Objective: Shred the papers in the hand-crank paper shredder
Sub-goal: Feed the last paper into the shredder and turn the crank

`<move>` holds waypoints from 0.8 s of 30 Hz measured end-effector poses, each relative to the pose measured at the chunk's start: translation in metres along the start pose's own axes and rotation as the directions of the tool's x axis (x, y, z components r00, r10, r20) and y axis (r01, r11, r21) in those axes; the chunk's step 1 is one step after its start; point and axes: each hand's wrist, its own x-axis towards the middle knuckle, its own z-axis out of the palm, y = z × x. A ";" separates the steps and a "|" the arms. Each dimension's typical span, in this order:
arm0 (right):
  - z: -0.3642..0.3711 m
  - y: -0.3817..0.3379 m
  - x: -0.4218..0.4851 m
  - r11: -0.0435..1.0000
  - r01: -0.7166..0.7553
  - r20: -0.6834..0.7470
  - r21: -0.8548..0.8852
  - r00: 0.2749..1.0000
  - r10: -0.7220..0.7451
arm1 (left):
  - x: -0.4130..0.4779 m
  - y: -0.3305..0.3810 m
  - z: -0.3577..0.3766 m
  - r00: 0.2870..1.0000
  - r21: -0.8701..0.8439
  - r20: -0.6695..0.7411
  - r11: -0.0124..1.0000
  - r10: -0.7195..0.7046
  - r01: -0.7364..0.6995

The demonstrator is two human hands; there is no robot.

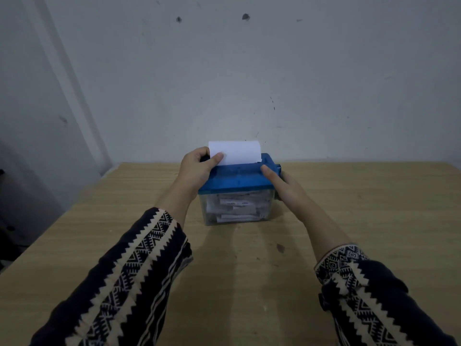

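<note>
A small hand-crank shredder with a blue lid (237,178) and a clear bin (237,208) full of paper strips stands at the middle of the wooden table (249,270). A white paper sheet (237,152) stands upright in the lid's slot. My left hand (197,168) pinches the sheet's left edge between thumb and fingers. My right hand (282,183) lies against the shredder's right side, thumb on the lid, fingers wrapped down around the side where the crank (278,168) is; the crank handle is mostly hidden.
A grey wall (249,71) rises right behind the table's far edge. Dark objects stand off the table's left edge (7,221). Bare wood surrounds the shredder on every side.
</note>
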 end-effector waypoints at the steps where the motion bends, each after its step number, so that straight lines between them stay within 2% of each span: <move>1: 0.000 0.000 0.001 1.000 -0.008 -0.007 -0.021 1.000 0.007 | 0.001 0.000 0.000 1.000 0.001 -0.002 1.000 -0.003 0.003; 7: -0.015 -0.017 -0.002 0.975 -0.164 0.046 -0.149 0.984 0.172 | 0.001 0.000 0.003 1.000 -0.024 -0.016 1.000 0.012 -0.013; 14: -0.021 -0.030 0.002 0.931 -0.253 0.022 -0.262 0.963 0.268 | 0.000 0.001 0.002 1.000 -0.023 -0.024 1.000 0.019 -0.019; 20: -0.018 -0.040 0.009 0.895 -0.192 -0.160 -0.403 0.977 0.137 | 0.001 0.000 0.002 1.000 -0.026 -0.027 1.000 0.011 -0.011; 24: -0.014 -0.048 0.007 0.825 -0.181 -0.199 -0.535 0.976 0.085 | 0.001 0.000 0.003 0.999 -0.019 -0.035 1.000 0.012 -0.013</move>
